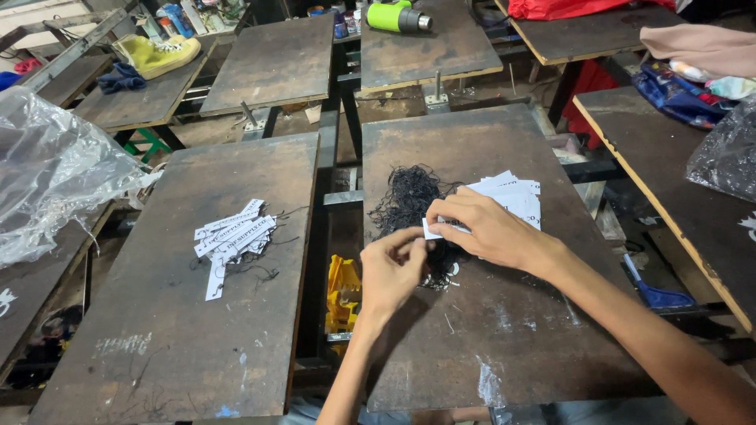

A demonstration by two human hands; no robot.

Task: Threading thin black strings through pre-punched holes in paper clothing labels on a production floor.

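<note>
Pinch white tag (441,228) with right hand (488,232), left hand (391,267) fingers closed on black string (405,201), threading steadily over the tabletop (504,330).

Workshop, rows of dark worn wooden boards (197,330) on black metal frames (340,94), gaps between. Ahead of fingers: more boards, green heat gun (398,16), yellow shoe (161,53). Left: crumpled clear plastic sheet (47,173). Right: cloth pile (693,63). Dim floor beneath, cluttered.
</note>
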